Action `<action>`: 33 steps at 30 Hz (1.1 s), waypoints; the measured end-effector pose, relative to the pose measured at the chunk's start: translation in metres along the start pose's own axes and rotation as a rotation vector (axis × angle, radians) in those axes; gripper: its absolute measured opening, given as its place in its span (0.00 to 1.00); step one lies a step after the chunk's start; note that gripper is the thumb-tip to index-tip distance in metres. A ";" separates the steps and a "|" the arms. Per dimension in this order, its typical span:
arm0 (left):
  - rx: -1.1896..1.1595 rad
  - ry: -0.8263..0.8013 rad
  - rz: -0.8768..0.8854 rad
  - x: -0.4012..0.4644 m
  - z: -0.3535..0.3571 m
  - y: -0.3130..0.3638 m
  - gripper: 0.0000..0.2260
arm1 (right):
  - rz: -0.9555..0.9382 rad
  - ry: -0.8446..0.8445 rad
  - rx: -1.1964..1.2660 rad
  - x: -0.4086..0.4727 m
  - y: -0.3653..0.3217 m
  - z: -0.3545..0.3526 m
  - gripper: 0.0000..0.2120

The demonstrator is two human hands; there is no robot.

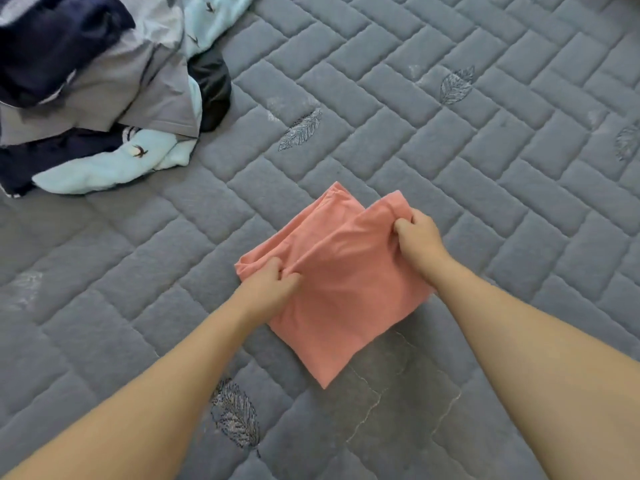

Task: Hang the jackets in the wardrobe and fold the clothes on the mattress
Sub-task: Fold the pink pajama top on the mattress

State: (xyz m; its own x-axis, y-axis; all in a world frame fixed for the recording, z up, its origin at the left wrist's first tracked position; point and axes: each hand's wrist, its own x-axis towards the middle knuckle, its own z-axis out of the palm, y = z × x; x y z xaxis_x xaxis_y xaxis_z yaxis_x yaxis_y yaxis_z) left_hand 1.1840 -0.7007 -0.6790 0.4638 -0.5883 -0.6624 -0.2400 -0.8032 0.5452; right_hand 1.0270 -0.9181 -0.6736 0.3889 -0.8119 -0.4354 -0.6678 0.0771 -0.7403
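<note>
Lying mid-frame on the grey quilted mattress [450, 140]: one salmon-pink cloth garment [339, 292], partly folded. The left hand [268, 289] pinches its left edge and the right hand [420, 237] its upper right corner, apparently to carry the top layer over. Unfolded heap of navy, grey and pale-blue clothes [100, 98], upper left, likely awaiting folding.

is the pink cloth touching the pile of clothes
Apart. The head view shows bare mattress between the pink cloth and the pile of clothes.

Folded garment [339, 292] on mattress [485, 168] centre; clothes pile [100, 95] far left behind.
</note>
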 end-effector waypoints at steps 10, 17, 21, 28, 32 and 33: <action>0.086 0.418 -0.052 0.078 0.003 -0.057 0.11 | -0.140 0.107 -0.476 0.089 -0.002 0.108 0.13; 0.212 0.401 -0.085 0.101 0.022 -0.065 0.21 | -0.199 0.349 -0.610 0.101 0.020 0.126 0.11; 0.317 0.409 -0.128 0.108 0.029 -0.065 0.26 | -0.188 0.363 -0.621 0.107 0.022 0.128 0.15; 0.430 0.462 -0.198 0.118 0.038 -0.060 0.25 | -0.199 0.364 -0.672 0.111 0.026 0.131 0.12; 0.372 0.373 -0.232 0.115 0.030 -0.057 0.23 | -0.161 0.285 -0.685 0.109 0.021 0.125 0.12; 0.307 0.335 -0.246 0.113 0.025 -0.055 0.21 | -0.130 0.255 -0.665 0.108 0.016 0.123 0.13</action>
State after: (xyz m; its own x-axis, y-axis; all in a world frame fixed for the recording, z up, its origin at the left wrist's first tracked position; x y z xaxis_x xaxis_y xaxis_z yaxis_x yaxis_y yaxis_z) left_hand 1.2286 -0.7252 -0.7971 0.7736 -0.3564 -0.5239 -0.3055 -0.9342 0.1845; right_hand 1.1360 -0.9331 -0.7953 0.3851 -0.9067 -0.1719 -0.9027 -0.3313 -0.2747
